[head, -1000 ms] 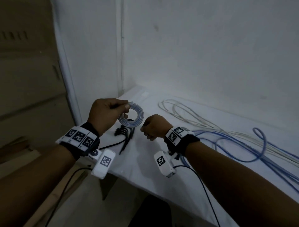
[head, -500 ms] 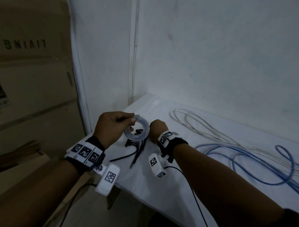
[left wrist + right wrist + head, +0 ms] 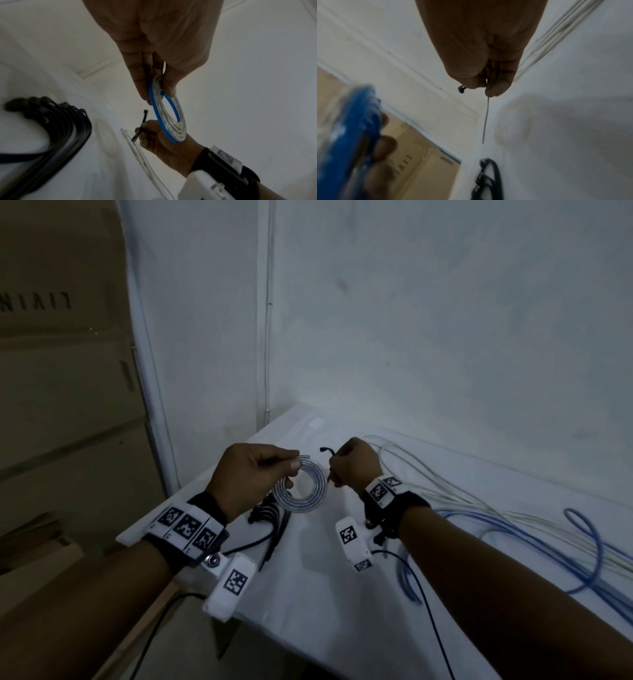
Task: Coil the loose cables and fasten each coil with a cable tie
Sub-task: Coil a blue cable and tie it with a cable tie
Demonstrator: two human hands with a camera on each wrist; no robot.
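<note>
My left hand (image 3: 253, 474) pinches a small flat coil of clear and blue cable (image 3: 301, 487) by its top edge, holding it upright above the white table (image 3: 308, 594). The same coil (image 3: 169, 116) shows edge-on in the left wrist view, below the left hand (image 3: 154, 86). Just right of the coil, my right hand (image 3: 352, 470) grips one black cable tie (image 3: 327, 450). The tie's head (image 3: 461, 89) sticks out left of the right hand (image 3: 488, 81), and its thin tail (image 3: 486, 119) hangs down. In the left wrist view the tie (image 3: 139, 128) stands up from that fist (image 3: 154, 136).
A bundle of black cable ties (image 3: 270, 515) lies on the table under the coil. Loose white cables (image 3: 428, 474) and blue cables (image 3: 534, 542) sprawl over the right half. The table corner meets white walls. Cardboard boxes (image 3: 61, 392) stand at the left.
My right hand has come up from the pile of ties with one black tie and now sits beside the coil. The left hand keeps its hold on the coil.
</note>
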